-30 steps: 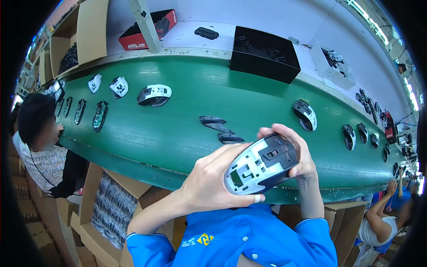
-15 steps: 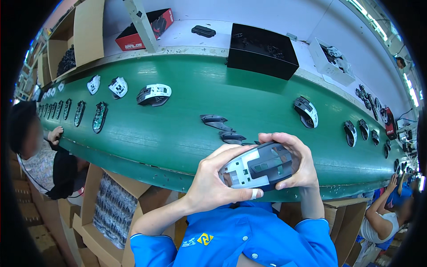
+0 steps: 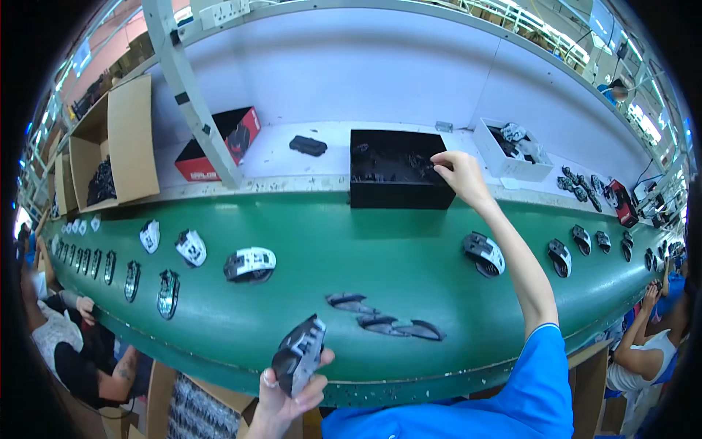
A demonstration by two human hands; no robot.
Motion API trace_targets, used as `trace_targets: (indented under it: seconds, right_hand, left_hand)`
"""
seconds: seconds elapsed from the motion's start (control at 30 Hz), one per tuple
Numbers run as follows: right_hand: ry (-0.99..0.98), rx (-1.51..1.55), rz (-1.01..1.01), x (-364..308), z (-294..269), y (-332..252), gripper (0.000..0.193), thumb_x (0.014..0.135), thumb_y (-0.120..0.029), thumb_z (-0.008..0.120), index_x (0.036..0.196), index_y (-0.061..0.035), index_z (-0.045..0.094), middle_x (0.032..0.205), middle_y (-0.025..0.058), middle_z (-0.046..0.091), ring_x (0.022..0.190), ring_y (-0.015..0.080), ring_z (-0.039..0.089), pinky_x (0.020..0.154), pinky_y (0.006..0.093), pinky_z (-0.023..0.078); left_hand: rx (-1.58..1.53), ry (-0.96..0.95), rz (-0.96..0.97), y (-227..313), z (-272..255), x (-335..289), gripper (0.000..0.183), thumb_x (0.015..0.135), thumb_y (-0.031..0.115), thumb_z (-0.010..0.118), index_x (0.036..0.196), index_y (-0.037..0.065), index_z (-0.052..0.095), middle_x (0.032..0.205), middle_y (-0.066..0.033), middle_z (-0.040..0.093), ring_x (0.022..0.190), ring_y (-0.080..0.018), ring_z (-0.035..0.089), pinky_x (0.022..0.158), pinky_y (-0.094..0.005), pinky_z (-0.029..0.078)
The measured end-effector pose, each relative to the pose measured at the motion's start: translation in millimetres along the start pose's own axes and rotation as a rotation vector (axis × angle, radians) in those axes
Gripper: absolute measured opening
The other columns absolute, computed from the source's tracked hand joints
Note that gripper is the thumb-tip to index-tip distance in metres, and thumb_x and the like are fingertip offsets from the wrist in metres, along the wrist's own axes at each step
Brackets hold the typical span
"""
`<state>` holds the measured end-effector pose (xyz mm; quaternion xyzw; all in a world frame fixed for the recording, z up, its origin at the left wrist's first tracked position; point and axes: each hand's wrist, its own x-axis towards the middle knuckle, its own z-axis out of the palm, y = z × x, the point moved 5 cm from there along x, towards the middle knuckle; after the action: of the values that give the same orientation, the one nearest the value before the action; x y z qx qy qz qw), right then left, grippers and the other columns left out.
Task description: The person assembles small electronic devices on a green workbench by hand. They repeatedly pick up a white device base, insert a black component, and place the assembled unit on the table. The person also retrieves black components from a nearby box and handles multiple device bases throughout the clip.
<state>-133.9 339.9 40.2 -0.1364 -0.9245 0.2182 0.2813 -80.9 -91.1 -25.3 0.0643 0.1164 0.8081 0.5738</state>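
Mouse shell (image 3: 299, 355), in left fingers (image 3: 312, 390)

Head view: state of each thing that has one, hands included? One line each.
Left hand: closed around held mouse
Held mouse: tilted
Right hand: at black box, fingers bent, grip unclear
Black box: open, dark parts inside
White box: open, parts inside
Left red box: open
Upper-left cardboard box: open, dark parts inside
Dark side pieces: lying on green bench
Circuit boards: lined up
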Motion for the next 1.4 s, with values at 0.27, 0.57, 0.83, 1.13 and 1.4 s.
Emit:
trace_targets:
  seconds: [0.27, 0.57, 0.83, 1.13, 1.4]
  right_hand:
    - [-0.229, -0.131, 0.081, 83, 120, 27, 0.023, 0.074, -0.024, 0.069, 0.087, -0.0054, 0.071, 0.082, 0.0117, 0.069, 0.081, 0.0264, 0.066, 0.075, 0.0368, 0.052]
    - [-0.366, -0.194, 0.440, 116, 164, 30, 0.037, 0.068, -0.023, 0.078, 0.098, -0.0045, 0.066, 0.093, 0.0150, 0.067, 0.090, 0.0272, 0.066, 0.072, 0.0410, 0.055]
    - [-0.491, 0.858, 0.433, 31, 58, -43, 0.040, 0.081, -0.014, 0.058, 0.118, -0.0034, 0.052, 0.077, 0.0005, 0.051, 0.064, 0.0078, 0.055, 0.041, 0.0218, 0.049]
    - [-0.558, -0.296, -0.007, -155, 64, -71, 0.039, 0.073, -0.013, 0.066, 0.108, -0.0019, 0.054, 0.081, 0.0141, 0.061, 0.070, 0.0312, 0.061, 0.066, 0.0404, 0.050]
    - [-0.543, 0.207, -0.022, -156, 35, -44, 0.041, 0.076, -0.006, 0.062, 0.117, -0.0077, 0.057, 0.095, 0.0066, 0.057, 0.069, 0.0105, 0.058, 0.059, 0.0284, 0.049]
  left_hand:
    - [-0.127, 0.105, 0.042, 11, -21, -15, 0.082, 0.074, 0.053, 0.070, 0.128, 0.005, 0.032, 0.110, -0.0126, 0.039, 0.064, -0.0138, 0.041, 0.050, -0.0258, 0.037]
    - [-0.029, 0.228, -0.003, 19, -15, -5, 0.092, 0.063, 0.045, 0.078, 0.137, 0.014, 0.032, 0.114, -0.0136, 0.046, 0.056, -0.0137, 0.042, 0.044, -0.0218, 0.037]
    - [0.033, 0.182, 0.128, 26, -15, -5, 0.082, 0.076, 0.049, 0.067, 0.133, 0.002, 0.031, 0.121, -0.0176, 0.039, 0.069, -0.0202, 0.043, 0.052, -0.0300, 0.042]
    - [0.076, 0.091, -0.021, 1, -7, 18, 0.085, 0.082, 0.057, 0.052, 0.135, -0.006, 0.029, 0.119, -0.0231, 0.044, 0.080, -0.0238, 0.051, 0.042, -0.0309, 0.049]
    - [-0.165, -0.021, -0.022, -17, 12, 5, 0.085, 0.081, 0.065, 0.047, 0.140, 0.010, 0.019, 0.116, -0.0305, 0.039, 0.081, -0.0411, 0.055, 0.051, -0.0483, 0.058]
